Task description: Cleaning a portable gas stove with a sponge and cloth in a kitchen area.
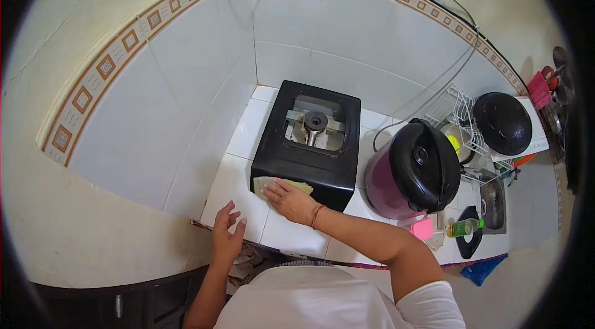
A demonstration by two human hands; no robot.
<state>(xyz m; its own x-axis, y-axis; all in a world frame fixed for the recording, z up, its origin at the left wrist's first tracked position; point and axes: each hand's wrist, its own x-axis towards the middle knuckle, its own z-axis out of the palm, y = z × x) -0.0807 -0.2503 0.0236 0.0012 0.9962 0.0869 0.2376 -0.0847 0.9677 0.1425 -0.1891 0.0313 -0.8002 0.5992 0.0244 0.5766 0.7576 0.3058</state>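
Note:
A black single-burner gas stove [304,171] stands on the white tiled counter, its round burner [315,121] showing inside the open square in its top. My right hand [290,202] lies over a yellow-green cloth [266,186], pressing it against the stove's front face near the left corner. Part of the cloth sticks out on both sides of the fingers. My left hand [228,233] hovers near the counter's front edge, left of the stove. Its fingers are apart and it holds nothing.
Right of the stove stands a purple rice cooker [390,180] with a black lid. Beyond it are a white wire dish rack [458,109], a black pan [502,122], a pink container [422,228], a green-capped bottle [462,228] and a metal sink [494,205]. A grey cable [458,72] hangs along the wall.

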